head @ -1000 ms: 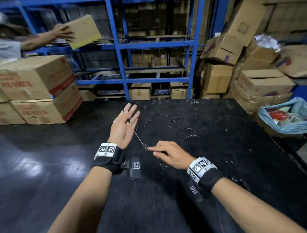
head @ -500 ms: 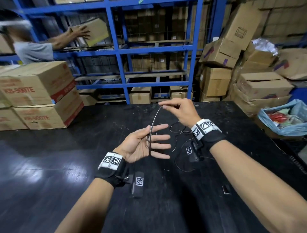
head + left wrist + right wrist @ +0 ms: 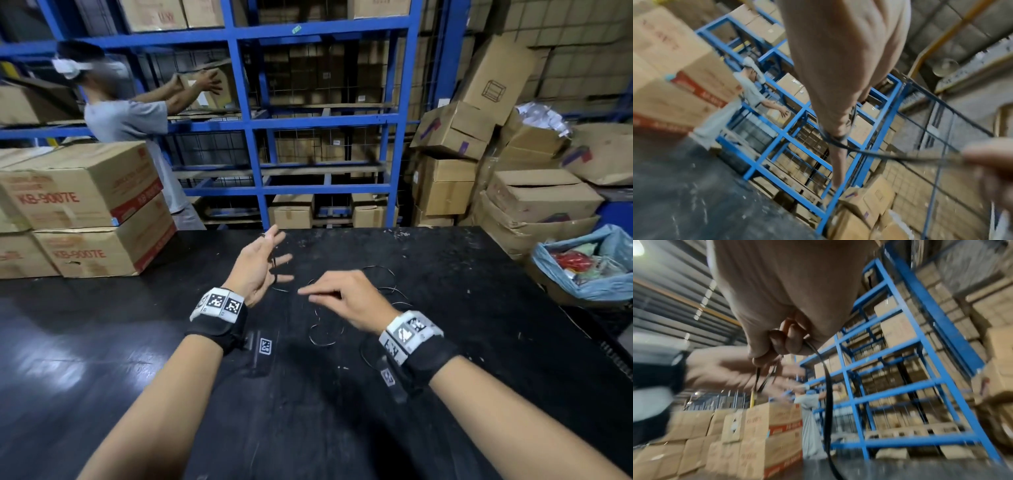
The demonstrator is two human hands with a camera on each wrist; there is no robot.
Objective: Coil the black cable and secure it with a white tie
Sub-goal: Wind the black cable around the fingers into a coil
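we coil the black cable [image 3: 322,337] over the black table [image 3: 445,394].

our left hand [image 3: 255,269] is held up above the table, palm turned inward and fingers spread straight, and turns of the cable wrap around those fingers; in the left wrist view the strands cross at a fingertip and one runs off toward our other hand. our right hand [image 3: 349,298], just beside the left and lower over the table, has its fingers curled and pinches the cable, which hangs from the grip in the right wrist view. the loose rest of the cable lies in loops on the table under and beyond the right hand. behind the table stand a blue rack [image 3: 246,144] and cardboard boxes [image 3: 82,192], where another person [image 3: 126,123] reaches toward a box.
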